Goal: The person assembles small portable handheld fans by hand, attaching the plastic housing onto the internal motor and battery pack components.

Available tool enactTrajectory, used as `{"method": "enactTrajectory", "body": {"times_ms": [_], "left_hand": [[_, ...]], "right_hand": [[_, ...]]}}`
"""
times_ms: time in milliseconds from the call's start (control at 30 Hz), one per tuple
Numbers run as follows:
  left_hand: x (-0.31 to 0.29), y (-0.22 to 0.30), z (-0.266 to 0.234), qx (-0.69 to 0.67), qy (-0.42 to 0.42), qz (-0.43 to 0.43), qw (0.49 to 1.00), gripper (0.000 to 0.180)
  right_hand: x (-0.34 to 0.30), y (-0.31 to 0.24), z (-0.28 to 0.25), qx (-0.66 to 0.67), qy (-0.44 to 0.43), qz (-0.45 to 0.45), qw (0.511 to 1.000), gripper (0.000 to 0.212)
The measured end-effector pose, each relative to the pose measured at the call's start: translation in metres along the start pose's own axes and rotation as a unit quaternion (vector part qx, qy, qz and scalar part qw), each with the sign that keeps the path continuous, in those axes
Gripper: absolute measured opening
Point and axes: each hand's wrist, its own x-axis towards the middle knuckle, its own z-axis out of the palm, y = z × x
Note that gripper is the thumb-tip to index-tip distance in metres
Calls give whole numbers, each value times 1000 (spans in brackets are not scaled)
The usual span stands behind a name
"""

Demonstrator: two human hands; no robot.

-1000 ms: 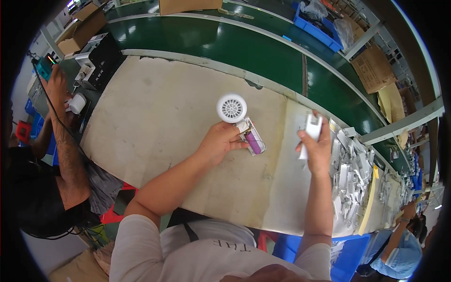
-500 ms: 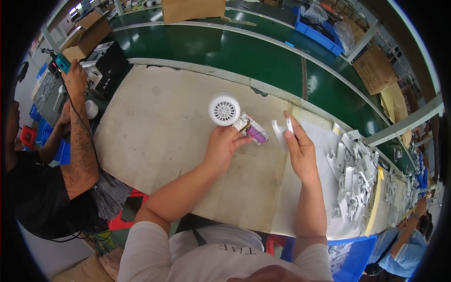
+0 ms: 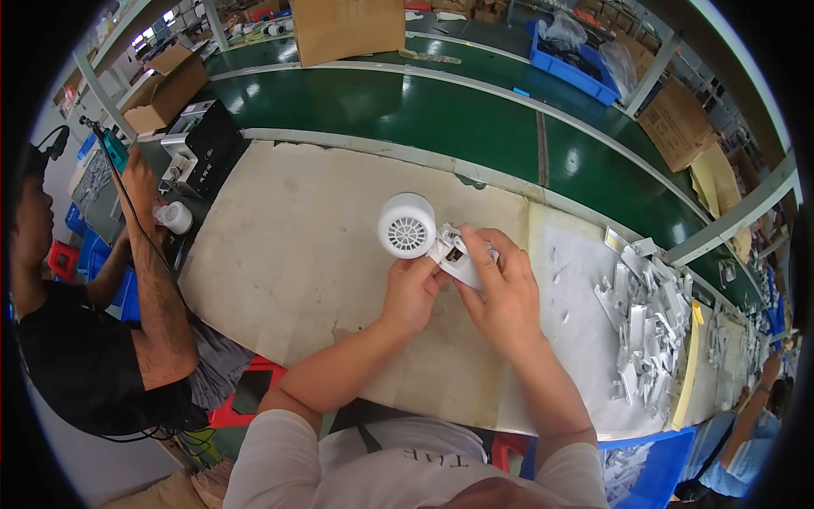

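A white hair-dryer body (image 3: 407, 225) with a round grille lies at the middle of the beige work mat (image 3: 280, 246). Its handle part (image 3: 454, 254) points right, towards me. My left hand (image 3: 411, 293) grips the handle from below, just under the round head. My right hand (image 3: 504, 288) closes over the handle from the right and presses a white plastic shell piece onto it. Both hands touch each other around the handle.
A heap of white plastic shell pieces (image 3: 644, 331) lies on the mat at the right. A green conveyor belt (image 3: 441, 114) runs behind, with cardboard boxes and a blue bin (image 3: 577, 68). At the left a person holds a teal electric screwdriver (image 3: 114, 153). A blue crate (image 3: 644, 467) stands at lower right.
My right hand brought a white shell piece from the right-hand heap over to the dryer handle. My left hand stayed on the handle. The view has shifted slightly.
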Motion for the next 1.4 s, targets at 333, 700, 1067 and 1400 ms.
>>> {"method": "enactTrajectory", "body": {"times_ms": [333,700,1067,1400], "left_hand": [[-3,-3,0,94,-3,98,991,27],[-2,27,12,33,-21,127,991,29],[15,44,-3,201,-64,59,976,29],[81,178,-113,925,102,173,324,34]], "right_hand": [[2,-10,12,-112,45,-47,992,70],[-8,11,15,489,-32,270,829,30],[-20,42,38,333,-51,89,937,30],[-31,70,59,220,-89,53,970,29]]}}
